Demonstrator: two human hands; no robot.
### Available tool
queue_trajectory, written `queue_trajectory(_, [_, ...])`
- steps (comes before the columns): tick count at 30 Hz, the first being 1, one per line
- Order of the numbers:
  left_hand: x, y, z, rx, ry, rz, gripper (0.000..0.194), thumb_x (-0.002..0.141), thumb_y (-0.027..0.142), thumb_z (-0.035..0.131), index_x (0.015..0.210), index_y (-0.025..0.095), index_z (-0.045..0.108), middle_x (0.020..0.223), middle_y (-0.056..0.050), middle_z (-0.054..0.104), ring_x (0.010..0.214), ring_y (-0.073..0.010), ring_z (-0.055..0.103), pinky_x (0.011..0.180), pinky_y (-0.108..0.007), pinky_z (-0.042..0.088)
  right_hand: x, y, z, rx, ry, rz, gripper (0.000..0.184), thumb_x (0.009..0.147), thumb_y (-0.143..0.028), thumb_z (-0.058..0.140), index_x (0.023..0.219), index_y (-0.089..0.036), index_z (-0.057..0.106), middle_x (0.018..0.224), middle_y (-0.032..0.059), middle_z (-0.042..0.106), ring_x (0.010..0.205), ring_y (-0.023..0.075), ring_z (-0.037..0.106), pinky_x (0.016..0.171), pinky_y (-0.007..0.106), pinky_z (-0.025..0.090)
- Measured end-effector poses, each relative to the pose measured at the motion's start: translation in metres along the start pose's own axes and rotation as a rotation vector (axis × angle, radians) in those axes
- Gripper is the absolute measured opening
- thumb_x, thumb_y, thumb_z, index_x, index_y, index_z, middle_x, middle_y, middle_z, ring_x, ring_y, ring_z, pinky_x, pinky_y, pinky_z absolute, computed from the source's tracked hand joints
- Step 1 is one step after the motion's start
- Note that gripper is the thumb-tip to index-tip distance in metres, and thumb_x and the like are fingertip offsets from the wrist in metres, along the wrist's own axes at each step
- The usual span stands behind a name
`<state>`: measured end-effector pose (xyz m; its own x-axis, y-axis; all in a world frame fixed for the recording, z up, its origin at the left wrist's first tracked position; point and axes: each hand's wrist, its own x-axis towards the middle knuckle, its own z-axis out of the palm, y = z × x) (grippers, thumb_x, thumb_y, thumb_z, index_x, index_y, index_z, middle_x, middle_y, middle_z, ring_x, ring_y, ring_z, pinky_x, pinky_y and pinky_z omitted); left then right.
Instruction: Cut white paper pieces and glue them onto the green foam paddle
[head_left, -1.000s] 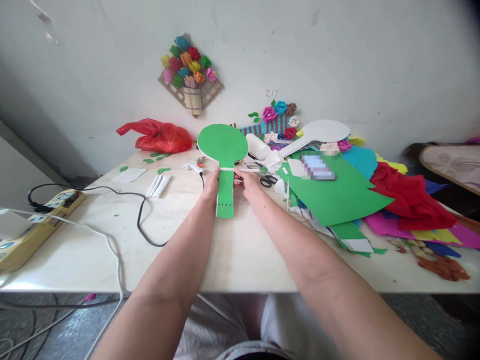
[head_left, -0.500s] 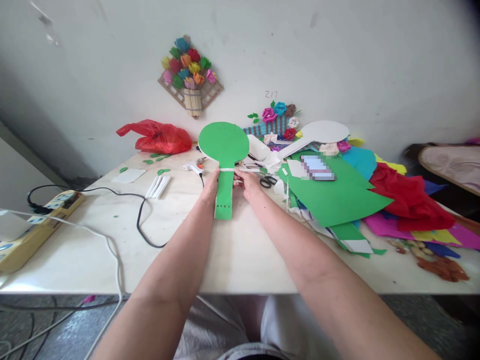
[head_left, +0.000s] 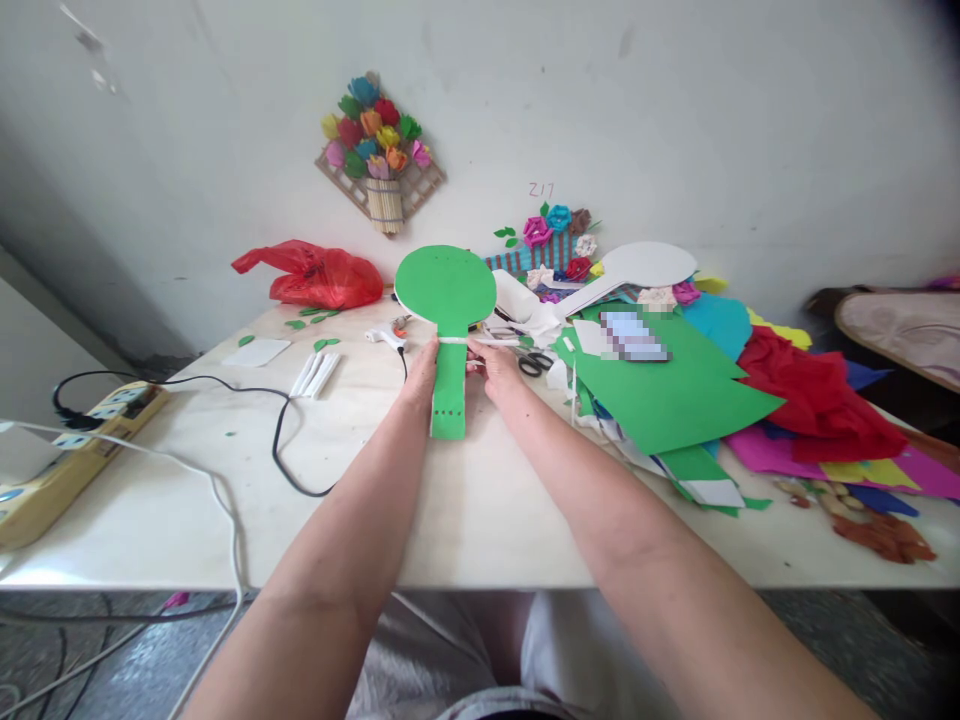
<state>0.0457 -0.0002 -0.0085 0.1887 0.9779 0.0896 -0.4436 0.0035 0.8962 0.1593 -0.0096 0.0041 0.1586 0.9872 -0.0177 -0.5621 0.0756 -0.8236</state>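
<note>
A green paper fan, round on top with a flat straight handle and a white edge, stands nearly facing me above the table. Small dark marks run in a row near the handle's lower end. Across the top of the handle lies a narrow white strip. My left hand is closed on the handle's left edge, at the strip's end. On the opposite edge, my right hand pinches the strip against the handle; its curled fingers are partly hidden behind.
White sticks, a white glue gun and a red plastic bag are left. Black scissors, green sheets, a phone and a white paddle-shaped cutout lie right. A power strip with cords sits far left.
Almost nothing differs. The fan's round top has shifted very slightly left and down, while both hands keep the same grip.
</note>
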Motion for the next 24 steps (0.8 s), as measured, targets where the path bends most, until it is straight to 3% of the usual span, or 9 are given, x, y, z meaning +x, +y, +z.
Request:
queue_trajectory(4, [0.002,-0.001,-0.002,0.007,-0.004,-0.007,0.048,0.084,0.049,0.043,0.107,0.011,0.059,0.080,-0.013,0.069,0.074,-0.0228,0.066,0.069,-0.034,0.054,-0.001,-0.001,0.001,0.019,-0.007,0.009,0.011,0.067,-0.011,0.067,0.062,-0.013,0.057,0.047,-0.0031,0.054,0.036,0.0067,0.046,0.032,0.019,0.036])
queue_trajectory(10, [-0.005,0.008,0.006,-0.010,-0.029,-0.090,0.057,0.088,0.052,0.029,0.102,0.007,0.060,0.075,-0.014,0.068,0.073,-0.0233,0.066,0.065,-0.033,0.053,0.004,0.001,-0.001,0.015,0.012,0.005,0.011,0.062,-0.010,0.069,0.064,-0.012,0.058,0.048,-0.0027,0.056,0.039,0.0072,0.048,0.032,0.018,0.034])
queue_trajectory(17, [-0.016,0.014,0.015,0.056,-0.057,-0.034,0.045,0.070,0.045,0.066,0.100,0.012,0.059,0.071,-0.007,0.067,0.063,-0.0172,0.063,0.062,-0.028,0.051,0.010,-0.001,-0.007,-0.052,0.096,-0.016,0.012,0.057,-0.015,0.071,0.063,-0.014,0.060,0.051,-0.0025,0.060,0.044,0.0084,0.052,0.035,0.018,0.031])
queue_trajectory(24, [-0.012,0.009,0.011,0.228,0.052,-0.087,0.036,0.058,0.041,0.076,0.072,0.013,0.059,0.052,0.002,0.056,0.046,-0.0095,0.051,0.048,-0.022,0.043,0.007,-0.006,-0.007,-0.092,0.195,-0.034,0.014,0.053,-0.014,0.072,0.061,-0.014,0.060,0.052,-0.0031,0.061,0.050,0.0093,0.055,0.035,0.018,0.025])
